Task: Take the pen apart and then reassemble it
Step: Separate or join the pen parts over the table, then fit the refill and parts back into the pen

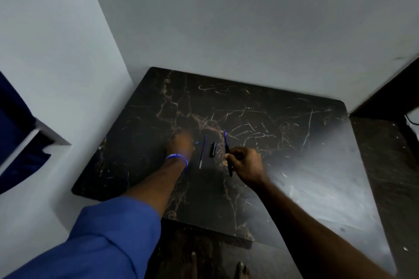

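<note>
Both hands reach over the table (294,142): right (246,163) pinching the pen barrel (227,154), left (181,144) blurred, grip unclear.

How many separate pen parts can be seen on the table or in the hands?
3, perhaps more. A thin refill lies on the table, a short black cap beside it, and the barrel is in the right hand. The left hand may hide another.
</note>
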